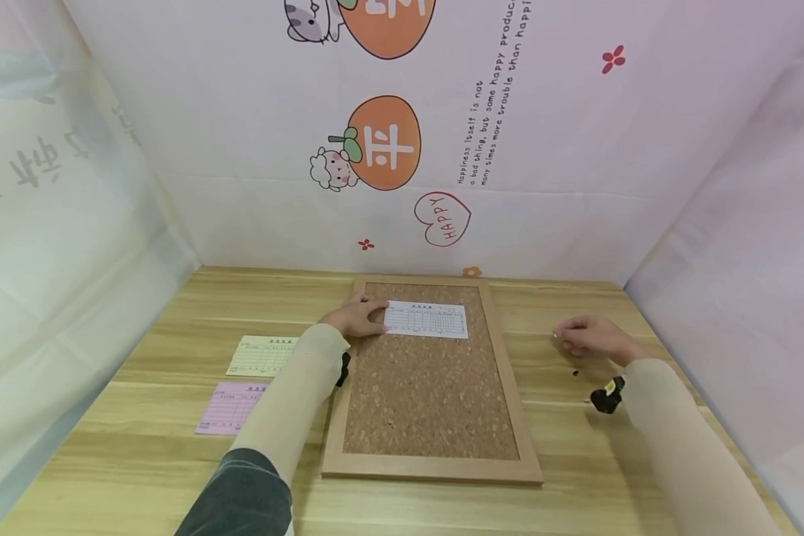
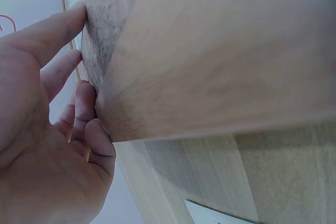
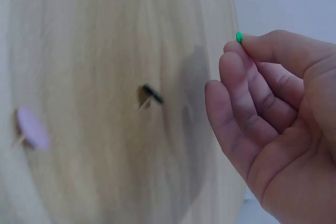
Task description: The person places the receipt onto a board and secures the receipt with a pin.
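Note:
A white printed form [image 1: 425,320] lies across the upper part of a wood-framed corkboard [image 1: 432,402]. At its left edge my left hand [image 1: 355,318] presses with extended thumb and finger, while the other fingers [image 2: 86,103] rest bent against the board's frame. To the right of the board, above the table, my right hand [image 1: 592,336] pinches a small green thumbtack [image 3: 239,38] between thumb and forefinger. Below that hand, a black thumbtack [image 3: 152,94] and a lilac thumbtack [image 3: 32,128] lie on the tabletop.
Left of the board, a pale yellow form [image 1: 261,356] and a pink form [image 1: 231,408] lie on the wooden table [image 1: 154,320], partly covered by the left sleeve. Printed fabric walls [image 1: 549,223] stand behind and at both sides.

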### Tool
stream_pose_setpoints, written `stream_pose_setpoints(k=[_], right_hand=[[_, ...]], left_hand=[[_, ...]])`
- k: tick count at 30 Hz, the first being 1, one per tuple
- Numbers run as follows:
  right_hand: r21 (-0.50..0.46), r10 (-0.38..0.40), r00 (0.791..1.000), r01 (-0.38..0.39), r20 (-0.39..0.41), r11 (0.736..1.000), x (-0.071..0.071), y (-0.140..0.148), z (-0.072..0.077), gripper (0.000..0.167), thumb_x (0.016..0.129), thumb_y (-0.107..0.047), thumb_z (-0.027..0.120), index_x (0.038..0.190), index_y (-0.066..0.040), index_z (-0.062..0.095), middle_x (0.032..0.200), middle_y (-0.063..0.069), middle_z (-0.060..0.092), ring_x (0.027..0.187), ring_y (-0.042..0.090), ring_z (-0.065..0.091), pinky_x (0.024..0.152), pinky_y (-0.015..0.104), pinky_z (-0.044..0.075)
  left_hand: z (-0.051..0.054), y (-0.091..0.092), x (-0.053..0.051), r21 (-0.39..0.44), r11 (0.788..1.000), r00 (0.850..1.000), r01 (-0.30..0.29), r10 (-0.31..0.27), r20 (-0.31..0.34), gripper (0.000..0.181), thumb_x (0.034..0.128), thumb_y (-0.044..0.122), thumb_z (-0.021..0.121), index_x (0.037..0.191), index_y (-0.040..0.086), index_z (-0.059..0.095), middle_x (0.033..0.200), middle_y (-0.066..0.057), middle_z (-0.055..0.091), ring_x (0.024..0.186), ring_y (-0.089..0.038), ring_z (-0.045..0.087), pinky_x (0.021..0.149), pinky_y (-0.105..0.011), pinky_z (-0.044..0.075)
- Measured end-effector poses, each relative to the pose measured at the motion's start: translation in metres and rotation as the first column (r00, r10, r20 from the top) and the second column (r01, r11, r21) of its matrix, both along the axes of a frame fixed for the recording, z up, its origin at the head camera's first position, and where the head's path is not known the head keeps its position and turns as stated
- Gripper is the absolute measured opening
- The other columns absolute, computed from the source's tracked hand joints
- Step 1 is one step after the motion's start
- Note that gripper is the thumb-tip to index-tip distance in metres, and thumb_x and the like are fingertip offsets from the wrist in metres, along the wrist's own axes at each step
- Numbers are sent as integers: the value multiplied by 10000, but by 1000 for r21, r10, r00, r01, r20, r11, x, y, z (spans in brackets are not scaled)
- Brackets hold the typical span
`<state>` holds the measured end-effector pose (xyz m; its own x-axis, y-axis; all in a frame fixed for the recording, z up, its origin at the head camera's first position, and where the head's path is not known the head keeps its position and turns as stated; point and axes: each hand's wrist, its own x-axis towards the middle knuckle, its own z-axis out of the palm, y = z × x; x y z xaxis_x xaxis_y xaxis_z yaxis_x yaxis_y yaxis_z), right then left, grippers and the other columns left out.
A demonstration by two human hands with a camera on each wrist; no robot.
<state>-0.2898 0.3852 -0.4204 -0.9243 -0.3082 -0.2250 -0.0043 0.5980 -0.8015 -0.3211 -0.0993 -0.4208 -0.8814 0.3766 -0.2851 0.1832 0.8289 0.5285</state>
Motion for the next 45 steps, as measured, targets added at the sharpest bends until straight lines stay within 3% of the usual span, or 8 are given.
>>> stream_pose_setpoints(k=[6,13,16,27,34,45], right_hand=[[50,32,999,-32,-6,998,-5,-14,11,426,1041,-184,555,1310,146,533,878,94,585,767,153,531,719,329,502],[123,73,995,-65,-65,990,-15,-39,18,467,1037,-245,564,1349,102,545,1200,216,652,1027,278,636,887,448,514],[107,79,996,-73,-50,992,-20,-51,19,469,1042,-246,555,1364,94,539,1245,233,639,1088,328,633,920,491,500],[29,86,996,-85,-23,996,-41,-100,18,433,1030,-205,573,1331,106,554,1232,238,617,1068,299,605,924,456,508],[9,48,998,-47,-29,999,-50,-134,12,411,1024,-207,584,1315,84,581,1217,216,644,1087,296,628,949,421,506],[-17,16,997,-17,-81,1000,-58,-176,3,334,999,-202,630,1222,42,671,1050,124,692,868,163,622,750,296,528]], left_hand=[[-1,0,0,-4,1000,1000,0,0,2,630,1012,357,603,1574,222,352,1557,-138,233,1362,-333,331,1068,-477,340],[-1,0,0,-7,1000,1000,1,-1,0,631,1013,355,602,1575,221,350,1553,-137,235,1349,-332,334,1051,-471,351],[-1,0,0,-5,1000,1000,0,0,0,629,1013,349,603,1575,219,351,1553,-136,234,1341,-330,335,1045,-466,354],[0,0,-1,8,1000,1000,13,-13,2,630,1013,342,605,1573,202,353,1560,-146,221,1360,-336,317,1063,-476,340],[2,-1,0,11,1000,1000,24,-24,-4,630,1011,335,607,1569,179,360,1549,-159,235,1353,-337,323,1071,-480,332],[3,0,2,10,1000,1000,24,-24,-2,624,1018,320,600,1571,170,354,1540,-157,237,1329,-319,331,1062,-460,339]])
